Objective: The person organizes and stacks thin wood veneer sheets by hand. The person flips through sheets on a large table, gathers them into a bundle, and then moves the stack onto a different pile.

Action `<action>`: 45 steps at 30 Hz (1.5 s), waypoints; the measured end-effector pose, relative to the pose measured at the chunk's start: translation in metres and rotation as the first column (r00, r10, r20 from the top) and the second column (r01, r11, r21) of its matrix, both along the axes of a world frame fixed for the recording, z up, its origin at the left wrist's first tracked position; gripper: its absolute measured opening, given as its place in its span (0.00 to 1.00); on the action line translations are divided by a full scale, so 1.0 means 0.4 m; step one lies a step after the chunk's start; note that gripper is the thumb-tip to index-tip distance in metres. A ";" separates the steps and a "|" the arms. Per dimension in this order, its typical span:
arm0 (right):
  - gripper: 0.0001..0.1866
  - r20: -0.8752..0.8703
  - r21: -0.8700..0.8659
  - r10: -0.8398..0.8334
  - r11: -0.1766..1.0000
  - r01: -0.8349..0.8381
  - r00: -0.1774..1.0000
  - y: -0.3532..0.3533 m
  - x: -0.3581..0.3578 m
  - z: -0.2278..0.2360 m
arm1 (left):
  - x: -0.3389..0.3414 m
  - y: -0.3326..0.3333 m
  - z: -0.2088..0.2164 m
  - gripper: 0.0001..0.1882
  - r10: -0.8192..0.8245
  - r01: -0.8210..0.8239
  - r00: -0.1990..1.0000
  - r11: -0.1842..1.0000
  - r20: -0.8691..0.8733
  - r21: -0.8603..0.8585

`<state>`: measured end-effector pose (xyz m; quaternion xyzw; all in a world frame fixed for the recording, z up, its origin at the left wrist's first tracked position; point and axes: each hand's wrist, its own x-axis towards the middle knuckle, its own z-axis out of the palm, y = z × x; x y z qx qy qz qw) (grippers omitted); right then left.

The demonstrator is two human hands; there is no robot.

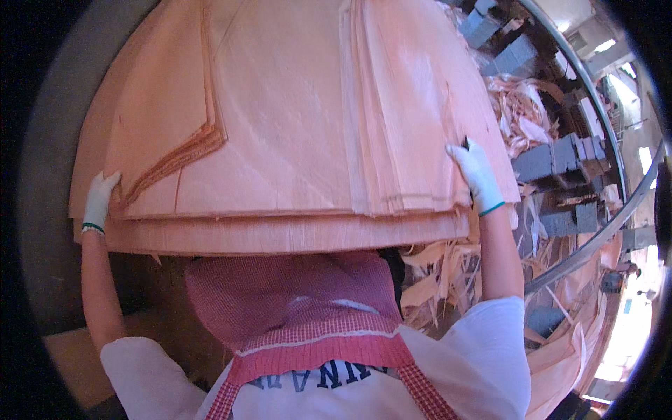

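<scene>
A thick stack of thin pinkish wood veneer sheets (280, 126) fills the upper middle of the head view. My left hand (100, 197), in a white glove, grips the stack's left near corner. My right hand (476, 171), also in a white glove, holds the right near edge of the upper sheets. Both arms reach up from the lower edge, spread wide apart. A smaller bundle of sheets (168, 105) lies on top at the left, skewed to the rest. My red checked apron (308, 308) shows below the stack.
Torn veneer scraps (518, 112) lie piled to the right, among grey blocks (553, 157). A curved metal rail (595, 238) runs along the right side. More veneer sheets (574, 350) lie at the lower right. A dark floor (49, 175) borders the left.
</scene>
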<state>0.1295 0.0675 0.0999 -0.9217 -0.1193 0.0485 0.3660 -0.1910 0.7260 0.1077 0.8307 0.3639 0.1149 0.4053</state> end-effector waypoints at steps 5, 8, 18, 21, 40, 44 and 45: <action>0.22 -0.063 0.032 -0.017 0.999 0.019 0.998 -0.016 0.052 -0.027 | -0.009 0.075 -0.056 0.20 -0.025 0.028 0.999 0.997 -0.044 0.075; 0.23 -0.084 0.071 -0.011 0.997 0.017 0.996 -0.021 0.105 -0.049 | 0.045 0.085 -0.066 0.19 0.021 -0.003 0.989 0.993 -0.149 0.118; 0.28 -0.214 0.252 0.013 0.967 0.043 0.977 0.007 0.093 -0.069 | 0.009 0.151 -0.102 0.20 -0.125 0.126 0.992 0.987 -0.018 0.098; 0.30 -0.377 0.326 0.076 0.944 0.055 0.923 -0.050 0.117 -0.091 | 0.026 0.060 -0.058 0.21 -0.102 0.117 0.992 0.961 -0.070 0.250; 0.32 0.084 -0.200 -0.119 0.971 0.133 0.989 -0.056 0.038 -0.005 | -0.021 0.046 -0.033 0.27 0.005 -0.007 0.998 1.000 -0.059 -0.023; 0.34 0.330 -0.169 -0.037 0.981 0.098 0.943 -0.004 -0.108 0.082 | -0.005 -0.015 -0.020 0.34 0.082 -0.018 0.993 0.808 -0.081 0.589; 0.35 0.306 -0.180 0.089 0.983 -0.034 0.948 0.019 -0.174 0.102 | 0.014 -0.065 -0.005 0.36 0.056 0.013 0.996 0.712 -0.075 0.703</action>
